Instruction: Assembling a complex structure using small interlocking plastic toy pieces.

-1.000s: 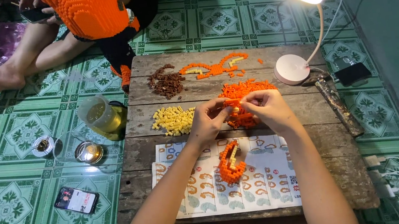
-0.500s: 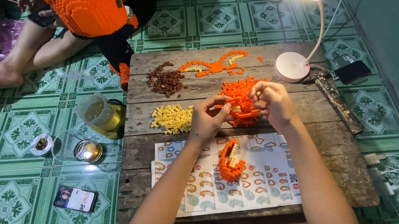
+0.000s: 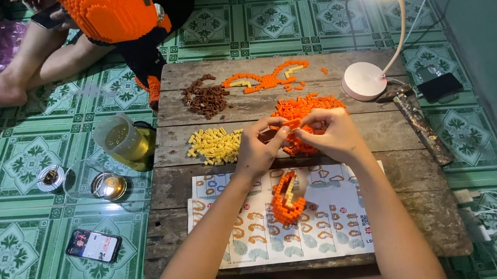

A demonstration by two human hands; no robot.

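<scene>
Both hands have closed in since 1 s ago: right hand (image 3: 332,133) came left off the orange brick pile (image 3: 304,111) and now meets the left hand (image 3: 259,147) above it. 2 fingertip grips pinch 1 small orange piece (image 3: 289,124) between them, held over the wooden surface (image 3: 386,142). Reads as picking done, joining under way. Curved orange build (image 3: 286,199) hasn't moved on the instruction sheet (image 3: 333,223). Hidden: piece shape, any second piece under the fingers, pile's near edge.

Tiny orange piece (image 3: 292,124) between fingers (image 3: 272,125) — shape too small to tell; big orange block model (image 3: 112,11) cut off by top edge.
</scene>
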